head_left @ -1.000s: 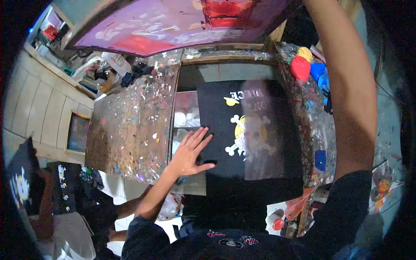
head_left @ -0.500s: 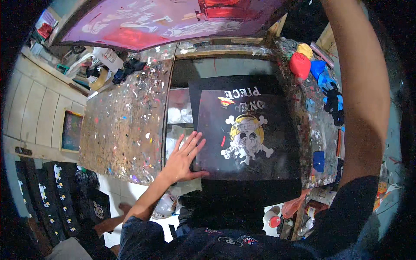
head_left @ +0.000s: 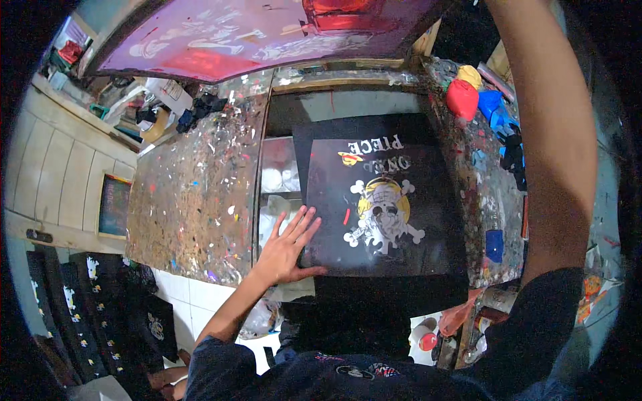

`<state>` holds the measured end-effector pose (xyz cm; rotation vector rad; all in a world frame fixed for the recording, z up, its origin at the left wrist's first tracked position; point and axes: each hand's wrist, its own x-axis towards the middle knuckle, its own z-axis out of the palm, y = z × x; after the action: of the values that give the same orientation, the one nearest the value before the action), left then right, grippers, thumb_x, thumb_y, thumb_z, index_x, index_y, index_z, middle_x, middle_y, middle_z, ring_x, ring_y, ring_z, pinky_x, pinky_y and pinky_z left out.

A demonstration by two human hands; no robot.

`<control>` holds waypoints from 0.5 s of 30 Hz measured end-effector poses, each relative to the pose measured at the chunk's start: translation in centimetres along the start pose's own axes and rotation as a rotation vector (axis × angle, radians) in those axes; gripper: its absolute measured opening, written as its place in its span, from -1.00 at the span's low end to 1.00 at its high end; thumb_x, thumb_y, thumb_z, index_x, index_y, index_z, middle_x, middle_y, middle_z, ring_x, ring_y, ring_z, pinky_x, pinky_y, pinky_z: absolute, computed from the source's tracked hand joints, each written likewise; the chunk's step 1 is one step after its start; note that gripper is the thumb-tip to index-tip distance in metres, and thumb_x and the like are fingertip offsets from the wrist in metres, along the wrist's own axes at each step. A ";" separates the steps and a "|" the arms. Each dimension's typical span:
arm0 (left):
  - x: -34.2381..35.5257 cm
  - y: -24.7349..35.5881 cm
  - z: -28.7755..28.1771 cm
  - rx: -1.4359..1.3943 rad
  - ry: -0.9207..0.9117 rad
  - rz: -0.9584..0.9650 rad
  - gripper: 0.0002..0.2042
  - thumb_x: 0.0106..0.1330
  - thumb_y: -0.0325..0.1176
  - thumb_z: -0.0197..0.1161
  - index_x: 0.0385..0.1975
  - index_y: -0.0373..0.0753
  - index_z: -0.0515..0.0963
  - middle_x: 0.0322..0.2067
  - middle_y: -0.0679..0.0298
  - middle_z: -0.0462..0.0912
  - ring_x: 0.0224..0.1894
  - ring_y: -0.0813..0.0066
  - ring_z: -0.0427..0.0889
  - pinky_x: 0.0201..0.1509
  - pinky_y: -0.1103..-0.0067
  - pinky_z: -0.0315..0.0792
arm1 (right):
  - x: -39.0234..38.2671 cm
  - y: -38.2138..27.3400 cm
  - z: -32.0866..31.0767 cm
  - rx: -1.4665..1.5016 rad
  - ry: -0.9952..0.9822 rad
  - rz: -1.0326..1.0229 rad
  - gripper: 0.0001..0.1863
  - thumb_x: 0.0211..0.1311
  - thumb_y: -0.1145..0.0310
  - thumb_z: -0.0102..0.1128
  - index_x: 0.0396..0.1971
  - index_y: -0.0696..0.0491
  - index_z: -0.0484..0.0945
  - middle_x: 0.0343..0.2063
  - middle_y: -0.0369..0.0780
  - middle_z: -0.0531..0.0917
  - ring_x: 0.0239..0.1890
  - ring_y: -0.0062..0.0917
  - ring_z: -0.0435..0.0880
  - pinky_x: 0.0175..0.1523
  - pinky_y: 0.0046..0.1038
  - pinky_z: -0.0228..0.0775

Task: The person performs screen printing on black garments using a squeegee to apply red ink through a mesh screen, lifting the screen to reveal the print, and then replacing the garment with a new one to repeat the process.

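My left hand point(head_left: 286, 251) lies flat with its fingers spread, on the left edge of a black cloth point(head_left: 435, 294) laid over a board. A white skull and crossbones point(head_left: 384, 212) with a yellow disc behind it is printed on the cloth, and white lettering shows upside down beyond it. Above the far side, a framed printing screen point(head_left: 207, 57) is tilted up, its purple mesh smeared with red and white. My right arm point(head_left: 558, 134) stretches up along the right side and leaves the picture at the top, so my right hand is out of sight.
Paint-spattered wooden boards point(head_left: 194, 194) flank the cloth. A red bundle point(head_left: 462, 99) and blue rags point(head_left: 501, 120) lie at the far right. Black printed cloths point(head_left: 103, 314) hang at the lower left, near another person's bare limb point(head_left: 170, 377). A white tub point(head_left: 420, 334) stands lower right.
My left hand stays flat on the cloth's edge, and the screen remains raised. At the lower left, the other person's limb has shifted down. The whole view has turned slightly.
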<state>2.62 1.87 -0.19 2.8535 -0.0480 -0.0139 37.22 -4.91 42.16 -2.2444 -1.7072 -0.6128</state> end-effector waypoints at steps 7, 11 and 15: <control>0.0 0.1 -0.2 0.019 -0.005 -0.001 0.11 0.12 0.41 0.31 0.55 -0.21 0.08 0.58 0.06 -0.01 0.63 0.13 -0.06 0.63 0.02 -0.24 | -0.7 -0.2 -0.9 0.098 -0.081 -0.050 -0.11 -0.38 -0.42 0.55 -0.34 0.21 0.77 -0.24 0.00 0.77 -0.16 -0.23 0.75 -0.03 -0.28 0.52; 0.1 0.1 0.0 0.029 -0.009 0.006 0.11 0.13 0.41 0.31 0.55 -0.23 0.08 0.58 0.05 0.00 0.63 0.12 -0.06 0.63 0.02 -0.25 | 0.0 0.4 0.0 -0.015 0.035 0.021 -0.09 -0.38 -0.43 0.54 -0.31 0.21 0.77 -0.21 0.00 0.77 -0.15 -0.23 0.74 -0.02 -0.27 0.52; 0.0 0.2 -0.2 0.025 -0.014 0.001 0.11 0.14 0.41 0.30 0.54 -0.26 0.08 0.57 0.02 0.01 0.63 0.11 -0.06 0.63 0.01 -0.26 | 0.3 0.4 0.1 -0.006 0.018 -0.020 -0.01 -0.40 -0.45 0.53 -0.24 0.26 0.75 -0.15 0.05 0.76 -0.10 -0.20 0.74 0.02 -0.28 0.52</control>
<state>2.66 1.72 0.04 2.8790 -0.0536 -0.0333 37.69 -4.74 42.25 -2.2218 -1.7234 -0.6419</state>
